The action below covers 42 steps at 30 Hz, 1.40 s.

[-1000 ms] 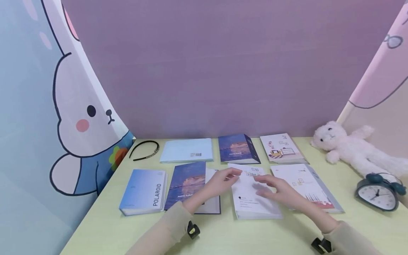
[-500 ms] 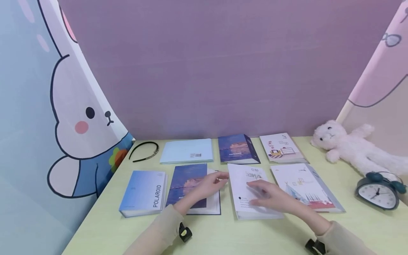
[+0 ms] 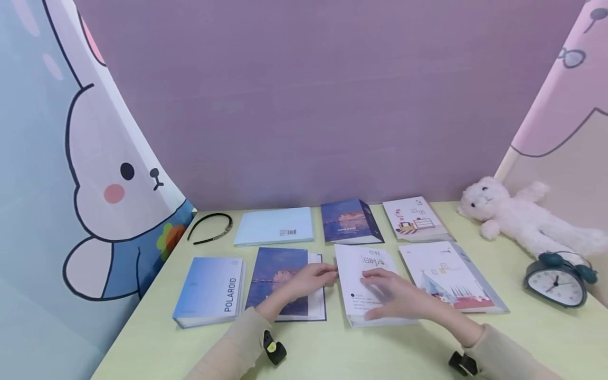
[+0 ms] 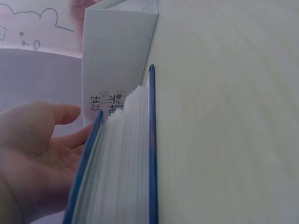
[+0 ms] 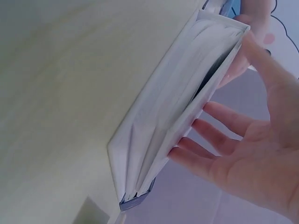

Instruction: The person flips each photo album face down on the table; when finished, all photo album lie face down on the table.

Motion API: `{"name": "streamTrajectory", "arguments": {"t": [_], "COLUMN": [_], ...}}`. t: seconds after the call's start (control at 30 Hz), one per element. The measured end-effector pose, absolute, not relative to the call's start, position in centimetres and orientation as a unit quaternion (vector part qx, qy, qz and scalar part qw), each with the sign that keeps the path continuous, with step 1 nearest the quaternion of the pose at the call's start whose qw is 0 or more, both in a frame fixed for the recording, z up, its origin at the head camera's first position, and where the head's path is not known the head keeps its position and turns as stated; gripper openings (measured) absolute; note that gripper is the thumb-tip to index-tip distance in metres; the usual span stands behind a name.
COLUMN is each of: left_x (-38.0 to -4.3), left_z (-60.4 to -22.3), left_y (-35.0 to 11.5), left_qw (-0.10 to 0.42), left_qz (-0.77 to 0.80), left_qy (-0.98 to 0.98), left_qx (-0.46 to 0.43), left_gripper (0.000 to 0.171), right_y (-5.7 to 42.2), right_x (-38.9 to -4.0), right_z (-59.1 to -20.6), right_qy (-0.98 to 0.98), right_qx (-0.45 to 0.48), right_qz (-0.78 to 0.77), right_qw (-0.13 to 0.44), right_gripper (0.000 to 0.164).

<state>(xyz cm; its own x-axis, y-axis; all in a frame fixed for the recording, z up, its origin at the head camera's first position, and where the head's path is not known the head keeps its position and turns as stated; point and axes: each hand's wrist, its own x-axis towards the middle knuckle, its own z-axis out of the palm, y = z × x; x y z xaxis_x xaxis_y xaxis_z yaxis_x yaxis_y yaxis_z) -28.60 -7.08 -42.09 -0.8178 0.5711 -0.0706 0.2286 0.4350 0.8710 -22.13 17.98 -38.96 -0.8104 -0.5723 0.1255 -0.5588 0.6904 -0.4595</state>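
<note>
A white photo album [image 3: 353, 274] with dark lettering lies shut on the table in the head view, its spine toward the left. My left hand [image 3: 311, 279] reaches over the dark blue photo album [image 3: 280, 264], fingertips right at the white album's spine. The left wrist view shows the thumb and fingers apart beside that white spine [image 4: 112, 46], behind the blue album's page edges [image 4: 121, 177]. Over the white album's cover is my right hand [image 3: 399, 295], thumb spread from the fingers. Its fingertips [image 5: 175, 153] rest on the cover in the right wrist view.
A blue POLAROID album [image 3: 209, 287] lies front left, an illustrated white album [image 3: 446, 269] at right. Behind are a pale blue album [image 3: 271, 224], another dark blue album [image 3: 349, 219], a small illustrated album [image 3: 413, 214] and a headband [image 3: 218, 235]. A plush bear [image 3: 513, 216] and alarm clock [image 3: 556, 285] stand right.
My left hand has moved left from above the white album to its spine side. The right hand has come lower over the cover, nearer its front edge. The head view has shifted slightly.
</note>
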Motion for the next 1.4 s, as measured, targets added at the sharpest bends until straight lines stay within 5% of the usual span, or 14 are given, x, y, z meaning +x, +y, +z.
{"name": "streamTrajectory", "arguments": {"t": [1.4], "left_x": [-27.7], "left_z": [-41.1], "left_y": [-6.5], "left_qw": [0.182], "left_qz": [0.472], "left_qy": [0.841], "left_qx": [0.194], "left_gripper": [0.035], "right_y": [15.5], "right_x": [-22.7], "right_z": [-39.4], "right_qy": [0.927], "right_qx": [-0.294], "right_qz": [-0.230], "right_qw": [-0.025], "right_gripper": [0.077]}}
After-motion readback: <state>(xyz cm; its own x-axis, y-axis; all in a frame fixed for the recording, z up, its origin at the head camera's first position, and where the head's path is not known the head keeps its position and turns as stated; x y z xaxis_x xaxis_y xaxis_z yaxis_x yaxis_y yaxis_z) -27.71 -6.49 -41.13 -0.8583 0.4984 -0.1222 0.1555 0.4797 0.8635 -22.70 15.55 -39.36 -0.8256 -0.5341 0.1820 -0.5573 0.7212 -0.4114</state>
